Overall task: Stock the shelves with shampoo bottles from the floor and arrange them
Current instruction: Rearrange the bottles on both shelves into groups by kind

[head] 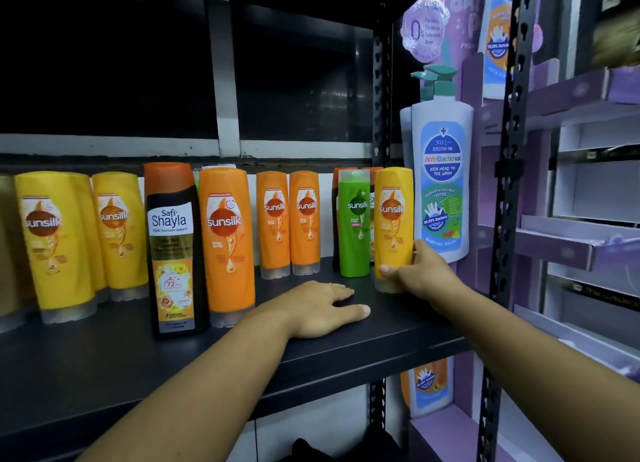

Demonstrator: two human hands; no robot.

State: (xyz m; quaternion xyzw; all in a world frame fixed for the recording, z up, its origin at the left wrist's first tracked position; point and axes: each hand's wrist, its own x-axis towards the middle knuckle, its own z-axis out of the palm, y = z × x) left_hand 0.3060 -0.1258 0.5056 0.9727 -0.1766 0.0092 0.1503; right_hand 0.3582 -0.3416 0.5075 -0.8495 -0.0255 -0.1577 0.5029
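Note:
A dark shelf (346, 351) carries a row of upright shampoo bottles. My right hand (420, 271) grips the lower part of a yellow Sunsilk bottle (393, 219) standing at the shelf's right end. Just left of it stands a small green Sunsilk bottle (354, 222). My left hand (322, 309) rests flat on the bare shelf board in front of two small orange bottles (289, 222), fingers straight. Further left stand a large orange Sunsilk bottle (228, 240), a dark Safi Shayla bottle (173, 250) and yellow Sunsilk bottles (52, 243).
A black perforated upright (381, 81) bounds the shelf on the right. Beyond it a white pump bottle of kids' wash (441, 184) stands in a purple display rack (571, 247). More dark bottles stand behind the green one. The shelf's back is dark.

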